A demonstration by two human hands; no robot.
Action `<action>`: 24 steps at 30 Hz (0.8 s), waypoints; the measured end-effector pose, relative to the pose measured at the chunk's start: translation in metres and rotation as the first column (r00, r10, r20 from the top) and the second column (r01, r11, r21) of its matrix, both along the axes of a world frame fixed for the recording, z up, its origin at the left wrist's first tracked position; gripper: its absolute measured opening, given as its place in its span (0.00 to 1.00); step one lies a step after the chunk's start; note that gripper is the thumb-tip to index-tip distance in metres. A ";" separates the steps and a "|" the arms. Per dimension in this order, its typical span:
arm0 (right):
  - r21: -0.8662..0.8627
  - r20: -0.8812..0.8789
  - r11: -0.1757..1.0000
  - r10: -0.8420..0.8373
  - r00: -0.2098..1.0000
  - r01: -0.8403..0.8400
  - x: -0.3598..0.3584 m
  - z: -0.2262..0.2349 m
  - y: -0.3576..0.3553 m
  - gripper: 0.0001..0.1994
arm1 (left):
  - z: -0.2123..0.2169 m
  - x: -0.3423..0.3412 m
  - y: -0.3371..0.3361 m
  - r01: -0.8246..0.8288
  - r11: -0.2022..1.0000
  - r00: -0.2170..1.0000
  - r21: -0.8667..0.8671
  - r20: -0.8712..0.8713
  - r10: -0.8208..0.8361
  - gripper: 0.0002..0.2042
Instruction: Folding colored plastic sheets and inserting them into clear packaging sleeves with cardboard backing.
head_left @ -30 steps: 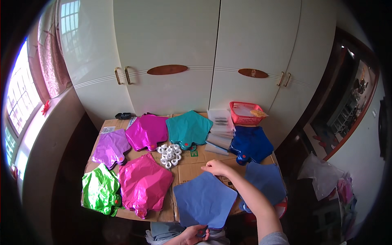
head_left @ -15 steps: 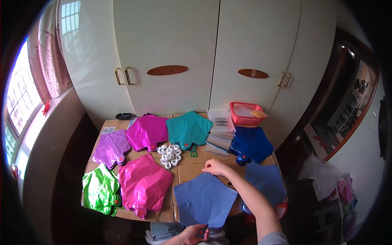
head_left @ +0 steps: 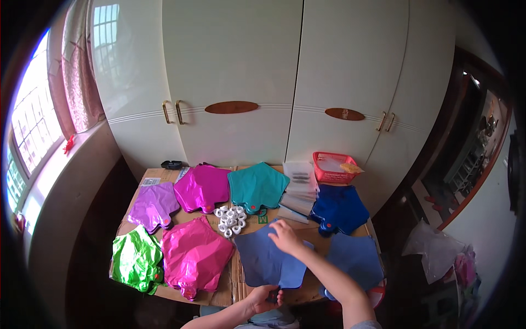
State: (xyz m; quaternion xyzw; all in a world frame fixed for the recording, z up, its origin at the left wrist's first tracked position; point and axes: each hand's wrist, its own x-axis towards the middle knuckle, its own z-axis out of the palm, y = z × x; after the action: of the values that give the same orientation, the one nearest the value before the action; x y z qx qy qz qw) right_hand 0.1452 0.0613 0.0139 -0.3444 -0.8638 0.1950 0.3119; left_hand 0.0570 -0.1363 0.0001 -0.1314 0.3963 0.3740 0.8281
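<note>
Your L hand [head_left: 266, 299] has the near edge of the blue-grey star [head_left: 260, 263] btwn its fingers, at the desk's near side. Your R hand [head_left: 284, 237] is over the star's far part, fingers partly bent; can't tell if they grip the film. Star's in front of you, far end on the cardboard [head_left: 255, 228] that covers the desk.

Clock dirs from that star, 12 = away from you. In the way: your R forearm [head_left: 331, 277] runs in from 4 o'clock, over the star's R side & in front of part of the 2nd blue-grey star [head_left: 359, 257] at 3. The pink star [head_left: 197, 255] lies just beside at 9, w/ the green star [head_left: 136, 257] past it. Pile of white rings [head_left: 231, 219] is near, approx 11.

Farther out: lilac star [head_left: 153, 202] at 10, magenta star [head_left: 201, 187] btwn 10 & 11, black case [head_left: 174, 164] behind it. Teal star [head_left: 258, 186] at 12. Clear plastic sleeves [head_left: 298, 196] at 1, fanned out, w/ red basket [head_left: 334, 174] at their far R, yellowish packet [head_left: 350, 168] on its rim. Dark blue star [head_left: 341, 211] at 2. White cupboard [head_left: 235, 60] closes off the whole 12 o'clock side.
</note>
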 end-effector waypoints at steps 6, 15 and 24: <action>0.245 0.097 0.969 -0.049 0.994 0.024 0.001 -0.014 -0.034 0.15 | 0.004 0.001 0.002 -0.003 1.000 1.000 -0.019 0.009 0.003 0.06; 0.286 0.100 0.956 -0.090 0.991 0.058 0.000 -0.016 -0.045 0.14 | 0.001 -0.006 0.003 0.082 0.993 0.996 0.085 0.019 -0.084 0.10; 0.296 0.159 0.954 -0.100 0.982 0.050 0.001 -0.005 -0.050 0.16 | 0.037 -0.061 0.011 0.183 0.940 0.856 0.287 -0.517 -0.009 0.20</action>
State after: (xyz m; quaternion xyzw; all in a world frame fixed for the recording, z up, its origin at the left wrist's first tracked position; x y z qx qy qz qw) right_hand 0.1459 0.0109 0.0091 -0.3430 -0.8930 0.0235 0.2904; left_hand -0.0043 -0.1254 0.0374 0.1309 0.5391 0.4132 0.7222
